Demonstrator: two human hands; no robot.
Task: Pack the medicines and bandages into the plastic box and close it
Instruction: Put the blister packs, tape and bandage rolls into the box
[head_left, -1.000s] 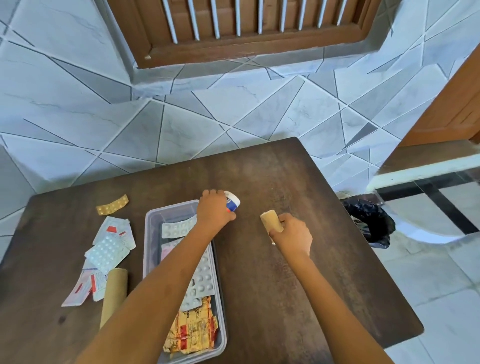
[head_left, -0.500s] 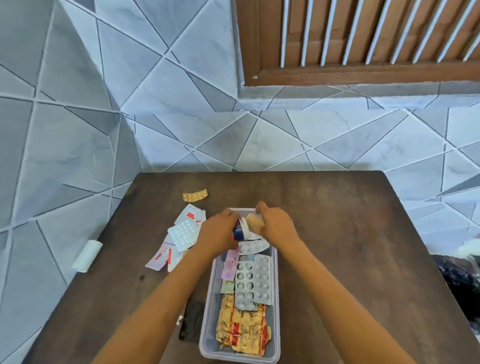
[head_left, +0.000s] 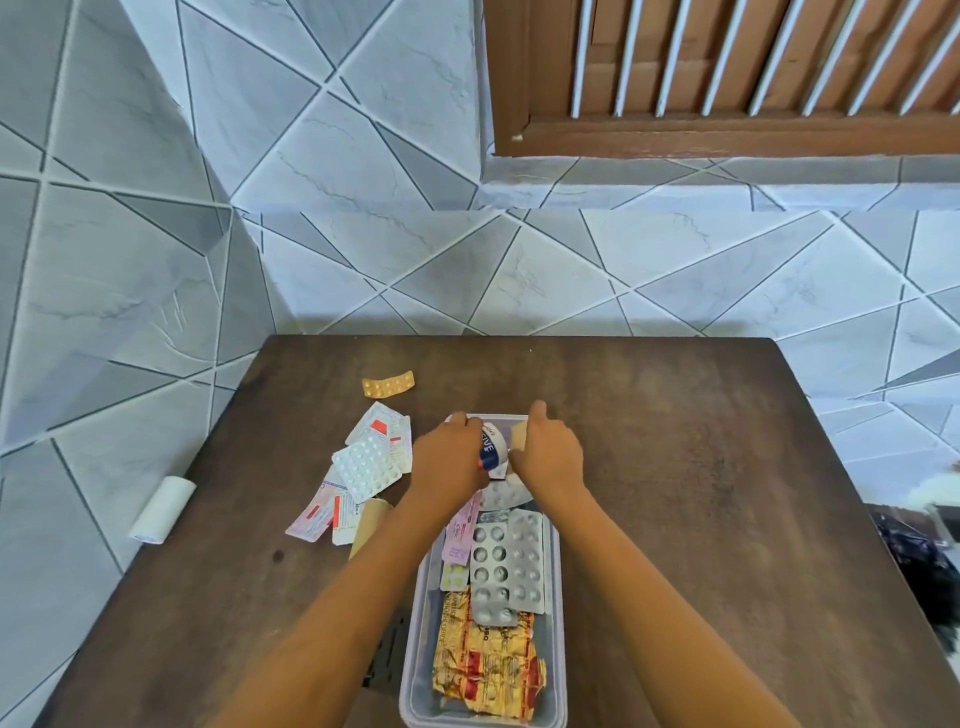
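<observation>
Head view looks down on your dark wooden table (head_left: 675, 467), pushed up against a wall of grey marbled tiles (head_left: 311, 260) with a brown slatted wooden shutter (head_left: 727, 67) above it. Your clear plastic box (head_left: 556, 597) sits lidless on the table, running lengthwise from near you toward the wall, and both of your bare forearms reach over it. Inside it, nearest you, lies a crumpled yellow-and-red foil pack (head_left: 488, 670); beyond that are two silver blister strips (head_left: 506, 566) side by side, with a pink strip (head_left: 460, 532) along the box's left wall.

Your left hand (head_left: 449, 460) is over the far end of the box, fingers curled around a white tape roll with blue lettering (head_left: 491, 449). Your right hand (head_left: 550, 454) is just beside it, fingers closed on a tan bandage roll (head_left: 519, 435), most of which your hand hides. Whether either roll already touches the box floor you cannot tell from here.

Left of the box, on the table, a loose heap of medicine strips (head_left: 363, 467) remains unpacked: white blisters on top, red-marked sachets under them. A tan cardboard-coloured roll (head_left: 370, 525) lies at the heap's near edge, partly behind your left forearm. A small orange pill strip (head_left: 388, 384) lies apart, nearer the wall. A white roll (head_left: 163, 509) rests at the table's left edge.
</observation>
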